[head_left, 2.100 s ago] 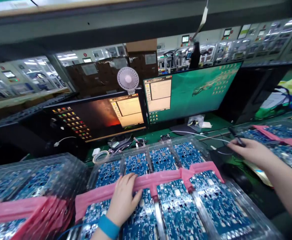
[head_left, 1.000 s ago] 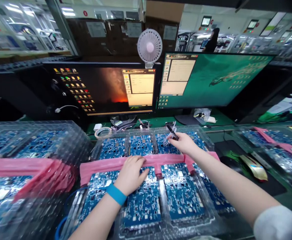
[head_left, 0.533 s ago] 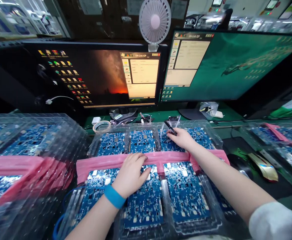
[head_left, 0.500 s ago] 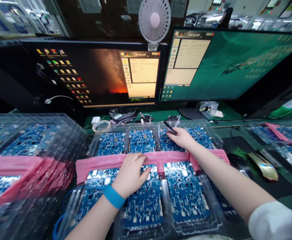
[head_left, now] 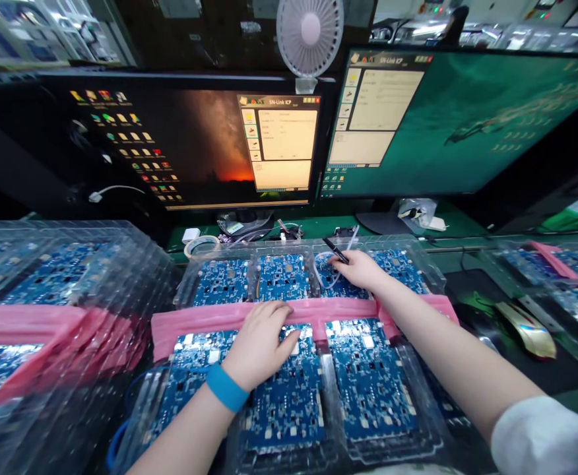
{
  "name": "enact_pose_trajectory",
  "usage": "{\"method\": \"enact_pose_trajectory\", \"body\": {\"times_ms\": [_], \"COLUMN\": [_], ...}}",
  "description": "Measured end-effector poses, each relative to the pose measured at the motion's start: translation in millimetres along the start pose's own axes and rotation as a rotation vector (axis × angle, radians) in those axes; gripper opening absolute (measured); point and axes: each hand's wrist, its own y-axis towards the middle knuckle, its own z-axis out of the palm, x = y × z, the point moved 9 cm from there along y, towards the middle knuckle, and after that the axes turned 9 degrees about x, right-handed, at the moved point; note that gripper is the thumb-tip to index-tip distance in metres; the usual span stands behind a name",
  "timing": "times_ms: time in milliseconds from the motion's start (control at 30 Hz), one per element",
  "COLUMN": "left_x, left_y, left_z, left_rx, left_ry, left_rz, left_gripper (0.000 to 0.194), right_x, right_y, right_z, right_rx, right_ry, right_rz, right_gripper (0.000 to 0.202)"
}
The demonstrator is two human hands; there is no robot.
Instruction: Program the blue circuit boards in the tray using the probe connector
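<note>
Blue circuit boards (head_left: 289, 389) sat in two rows inside a clear plastic tray (head_left: 327, 376), which I took as my clock face as I watched from afar. Pink sheeting (head_left: 336, 307) crossed it from 9 to 3 o'clock, between the rows.

At 8 o'clock, just off the tray's middle, I saw the left hand (head_left: 264, 343) resting palm down, its fingers loosely curved on the sheeting, the thumb spread over a board; it gripped nothing that I could see. Its wrist wore a turquoise band (head_left: 227, 387).

At 2 o'clock, the right hand (head_left: 361, 270) was closed round a black pen (head_left: 335, 251), tilted with its upper end towards 12. Its fingertips were down at a far-row board, where a pale cable (head_left: 315, 270) looped; whether they also pinched the cable, I could not tell.

On the green worktop (head_left: 454, 231), a tape roll (head_left: 201, 247) lay at 10 o'clock and a gold mouse (head_left: 529, 330) at 3. More loaded trays (head_left: 155, 284) were stacked at 9. Two lit monitors (head_left: 194, 145) stood at 11 and 1, with a white fan (head_left: 310, 33) at 12.
</note>
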Motion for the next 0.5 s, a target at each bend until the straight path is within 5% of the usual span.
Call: {"method": "enact_pose_trajectory", "body": {"times_ms": [500], "left_x": [0.0], "left_y": [0.7], "left_z": [-1.0], "left_rx": [-0.009], "left_ry": [-0.007], "left_rz": [-0.002], "left_gripper": [0.029], "right_x": [4.4], "right_y": [4.9], "right_z": [4.8], "right_rx": [0.026], "right_ry": [-0.006], "right_rz": [-0.028], "right_gripper": [0.019]}}
